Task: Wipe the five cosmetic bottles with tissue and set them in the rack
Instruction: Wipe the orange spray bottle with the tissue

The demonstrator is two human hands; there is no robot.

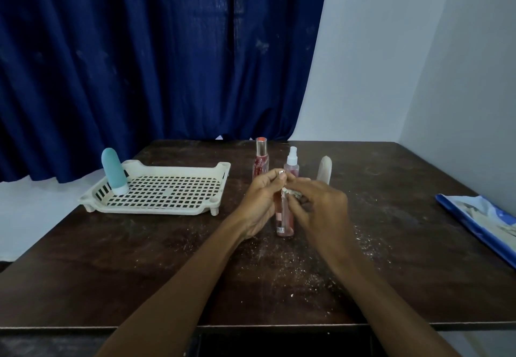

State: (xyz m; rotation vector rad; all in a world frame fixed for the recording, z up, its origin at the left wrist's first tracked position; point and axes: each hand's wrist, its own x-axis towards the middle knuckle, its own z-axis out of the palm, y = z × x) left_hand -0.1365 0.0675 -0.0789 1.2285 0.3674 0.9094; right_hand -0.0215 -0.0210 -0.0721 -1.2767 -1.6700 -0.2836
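Head view: the left hand (261, 203) curls round the pink bottle (284, 222) near its top; the right hand (321, 208) pinches tissue (294, 194) against it. Likely light, rigid, slippery; best held mid-body.

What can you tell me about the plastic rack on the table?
The rack is a cream plastic tray with a low rim, a floor of square holes and short round feet. It sits flat on the left of the dark table. One teal bottle stands cap-down in its back left corner.
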